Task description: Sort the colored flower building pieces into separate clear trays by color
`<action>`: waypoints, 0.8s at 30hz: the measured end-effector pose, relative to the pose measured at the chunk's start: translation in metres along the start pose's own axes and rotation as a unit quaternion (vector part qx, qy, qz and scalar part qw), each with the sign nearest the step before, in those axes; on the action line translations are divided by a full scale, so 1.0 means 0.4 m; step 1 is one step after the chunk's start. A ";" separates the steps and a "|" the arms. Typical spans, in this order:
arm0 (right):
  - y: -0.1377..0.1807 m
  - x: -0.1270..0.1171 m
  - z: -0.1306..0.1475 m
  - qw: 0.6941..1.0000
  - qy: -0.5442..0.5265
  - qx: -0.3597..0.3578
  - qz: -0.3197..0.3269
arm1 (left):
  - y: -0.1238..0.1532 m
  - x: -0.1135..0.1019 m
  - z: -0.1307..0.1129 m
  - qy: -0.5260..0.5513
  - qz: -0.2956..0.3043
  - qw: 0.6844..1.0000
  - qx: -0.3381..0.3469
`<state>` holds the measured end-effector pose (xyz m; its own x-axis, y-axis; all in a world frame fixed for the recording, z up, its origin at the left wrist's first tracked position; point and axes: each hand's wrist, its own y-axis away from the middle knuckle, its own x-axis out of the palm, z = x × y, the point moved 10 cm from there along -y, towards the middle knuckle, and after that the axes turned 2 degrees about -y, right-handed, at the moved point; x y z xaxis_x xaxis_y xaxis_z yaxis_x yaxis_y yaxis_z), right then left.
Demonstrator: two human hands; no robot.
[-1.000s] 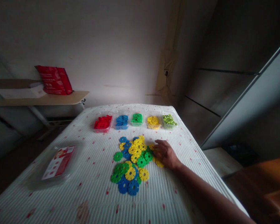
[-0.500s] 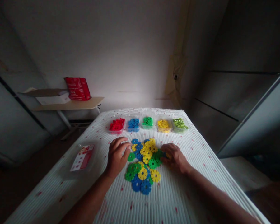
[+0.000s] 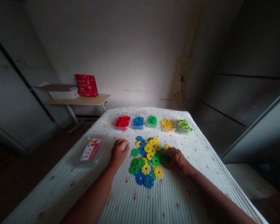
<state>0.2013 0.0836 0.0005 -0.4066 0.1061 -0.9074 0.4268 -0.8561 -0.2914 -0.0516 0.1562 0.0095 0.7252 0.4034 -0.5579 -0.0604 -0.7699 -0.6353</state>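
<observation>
A heap of flat, notched plastic discs lies on the table, with yellow discs [image 3: 146, 169], blue discs [image 3: 148, 181] and green discs [image 3: 135, 166] overlapping. Left of the heap, my left hand [image 3: 118, 153] is loosely curled, its thumb a little apart from the fingers and no piece visible in it. My right hand [image 3: 177, 159] is at the heap's right side, fingers bent over dark green discs [image 3: 163, 156] and closed on them. Its fingertips are partly hidden and blurred. A single yellow disc [image 3: 168, 146] lies just beyond that hand.
Along the far edge stand clear tubs: red pieces [image 3: 123, 122], blue discs [image 3: 138, 122], green discs [image 3: 152, 120], yellow discs [image 3: 168, 125], light-green pieces [image 3: 184, 125]. A clear lid with a label [image 3: 91, 150] lies left. Behind, a side table [image 3: 84, 100] bears a red bag [image 3: 86, 85] and box [image 3: 64, 93].
My left hand has drawn away from the heap and its fingers have curled in. My right hand has shifted slightly at the green discs, uncovering a yellow disc. The view has turned a little left.
</observation>
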 end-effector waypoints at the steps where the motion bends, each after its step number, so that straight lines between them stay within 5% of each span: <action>1: 0.003 -0.003 -0.002 1.000 -0.013 -0.001 -0.002 | 0.000 -0.001 0.004 0.004 -0.002 1.000 -0.003; 11: 0.019 -0.063 -0.026 0.996 -0.066 0.024 -0.045 | -0.001 -0.015 0.020 0.024 -0.016 0.999 -0.026; 24: 0.014 -0.005 0.051 0.997 0.069 -0.019 0.000 | 0.003 -0.005 0.037 0.021 -0.008 0.999 -0.035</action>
<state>0.1879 0.0682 0.0068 -0.2927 0.1780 -0.9395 0.4577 -0.8365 -0.3011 -0.0632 0.1618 0.0020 0.7534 0.3959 -0.5250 -0.0025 -0.7967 -0.6044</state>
